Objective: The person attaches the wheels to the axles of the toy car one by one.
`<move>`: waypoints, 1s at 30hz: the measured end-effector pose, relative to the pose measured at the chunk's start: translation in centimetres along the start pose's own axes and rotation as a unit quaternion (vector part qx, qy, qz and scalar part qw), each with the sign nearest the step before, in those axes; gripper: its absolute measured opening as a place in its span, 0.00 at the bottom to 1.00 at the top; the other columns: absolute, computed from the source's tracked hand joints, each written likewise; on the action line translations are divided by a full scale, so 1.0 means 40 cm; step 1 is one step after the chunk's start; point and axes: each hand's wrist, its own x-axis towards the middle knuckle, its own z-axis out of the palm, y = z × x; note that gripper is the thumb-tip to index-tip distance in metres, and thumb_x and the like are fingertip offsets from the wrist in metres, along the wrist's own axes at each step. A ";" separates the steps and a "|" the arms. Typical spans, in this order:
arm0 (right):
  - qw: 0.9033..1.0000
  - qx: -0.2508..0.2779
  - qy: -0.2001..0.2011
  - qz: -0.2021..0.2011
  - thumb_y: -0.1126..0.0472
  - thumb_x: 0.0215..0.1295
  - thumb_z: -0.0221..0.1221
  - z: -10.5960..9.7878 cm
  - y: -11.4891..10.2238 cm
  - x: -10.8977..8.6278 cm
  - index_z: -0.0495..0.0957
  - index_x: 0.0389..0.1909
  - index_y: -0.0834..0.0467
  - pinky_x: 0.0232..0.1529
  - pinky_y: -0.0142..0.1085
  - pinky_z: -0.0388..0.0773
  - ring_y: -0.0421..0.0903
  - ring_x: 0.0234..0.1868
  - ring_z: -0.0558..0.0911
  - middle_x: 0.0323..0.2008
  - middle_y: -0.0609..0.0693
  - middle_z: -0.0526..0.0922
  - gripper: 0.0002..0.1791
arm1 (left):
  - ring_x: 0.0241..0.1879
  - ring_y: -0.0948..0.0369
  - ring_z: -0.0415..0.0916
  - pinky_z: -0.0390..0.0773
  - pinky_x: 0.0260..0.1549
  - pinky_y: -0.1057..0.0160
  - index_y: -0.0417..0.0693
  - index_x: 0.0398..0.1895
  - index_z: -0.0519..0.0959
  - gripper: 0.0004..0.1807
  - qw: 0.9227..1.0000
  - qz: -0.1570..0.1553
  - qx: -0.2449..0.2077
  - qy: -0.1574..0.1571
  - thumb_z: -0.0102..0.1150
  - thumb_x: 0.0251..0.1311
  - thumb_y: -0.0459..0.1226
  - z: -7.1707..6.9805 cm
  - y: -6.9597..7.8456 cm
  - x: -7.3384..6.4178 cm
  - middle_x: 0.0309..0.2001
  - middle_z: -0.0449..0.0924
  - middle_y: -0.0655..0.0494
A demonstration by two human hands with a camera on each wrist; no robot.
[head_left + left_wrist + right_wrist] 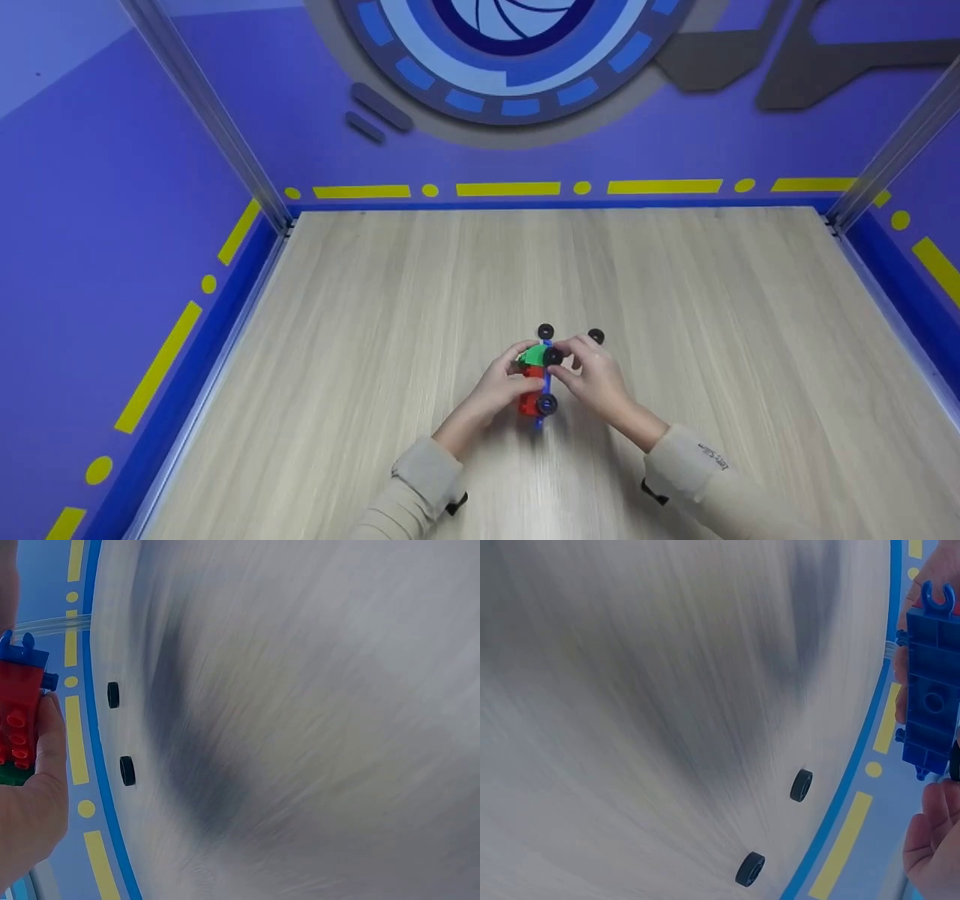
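My left hand (497, 388) holds a toy car tipped on its side, gripping its red block (528, 406) and green block (532, 355). The car's blue base (931, 694) faces right, its underside showing in the right wrist view with an open hook at one end. A black wheel (547, 405) sits on the base at the end nearer me. With thumb and fingers, my right hand (598, 375) pinches another black wheel (553, 356) at the base's far end. Bare pegs (901, 735) stick out along the base's other side.
Two loose black wheels stand on the wooden table (360, 337) just beyond my hands: one wheel (546, 331) past the car and another wheel (596, 336) behind my right fingers. Purple panels (517, 161) with yellow markings enclose the table at the back and sides.
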 end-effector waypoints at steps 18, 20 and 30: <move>0.998 -0.028 0.038 -0.044 0.61 0.43 0.66 0.010 -0.003 -0.008 0.78 0.33 0.62 0.21 0.27 0.73 0.40 0.21 0.77 0.22 0.50 0.81 0.14 | 0.40 0.58 0.70 0.74 0.31 0.66 0.57 0.59 0.64 0.31 1.000 0.004 0.026 0.012 0.58 0.49 0.35 0.005 0.015 -0.008 0.47 0.70 0.49; 0.998 -0.028 0.042 -0.048 0.61 0.43 0.66 0.010 -0.004 -0.007 0.78 0.32 0.61 0.21 0.27 0.73 0.39 0.21 0.77 0.22 0.50 0.81 0.14 | 0.40 0.57 0.70 0.74 0.30 0.66 0.56 0.60 0.63 0.31 1.000 0.006 0.029 0.008 0.58 0.49 0.34 0.003 0.017 -0.009 0.48 0.69 0.49; 0.998 -0.022 0.041 -0.035 0.61 0.44 0.66 0.009 -0.015 -0.004 0.78 0.32 0.62 0.22 0.27 0.74 0.39 0.21 0.78 0.23 0.51 0.82 0.13 | 0.42 0.57 0.71 0.75 0.37 0.63 0.52 0.62 0.62 0.33 0.999 0.016 0.034 -0.004 0.57 0.50 0.33 -0.003 0.042 -0.024 0.52 0.68 0.49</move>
